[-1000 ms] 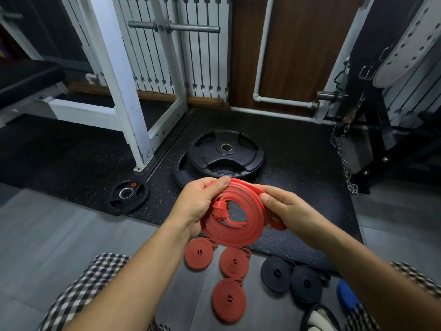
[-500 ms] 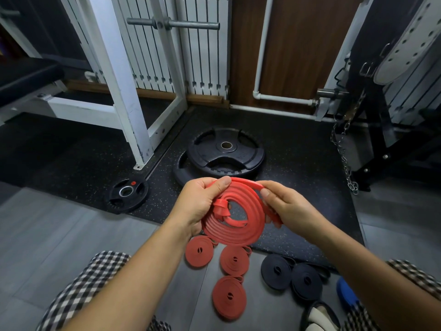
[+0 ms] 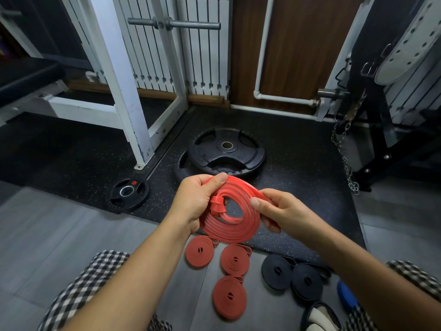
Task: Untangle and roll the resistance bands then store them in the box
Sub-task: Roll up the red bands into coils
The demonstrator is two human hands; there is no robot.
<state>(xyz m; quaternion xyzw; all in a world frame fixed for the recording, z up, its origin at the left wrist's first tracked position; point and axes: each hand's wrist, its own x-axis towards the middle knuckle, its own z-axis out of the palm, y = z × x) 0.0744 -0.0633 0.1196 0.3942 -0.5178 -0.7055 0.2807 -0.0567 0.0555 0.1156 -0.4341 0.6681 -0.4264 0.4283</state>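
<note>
- Your left hand [image 3: 193, 201] grips the loose red band [image 3: 229, 229] coil, thumb on top.
- Your right hand [image 3: 284, 211] pinches its right edge; the fingers behind are hidden.
- Your right forearm partly covers the black rolls [image 3: 276, 271].
- Red rolls [image 3: 229, 297] lie on the grey floor [image 3: 59, 235], weight plates [image 3: 226, 149] on the black mat [image 3: 298, 151].

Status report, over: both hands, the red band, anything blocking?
Left hand grips red band coil, thumb on top. Right hand pinches its outer wrap. Coil loose, held in the air. Nothing in the way.
</note>
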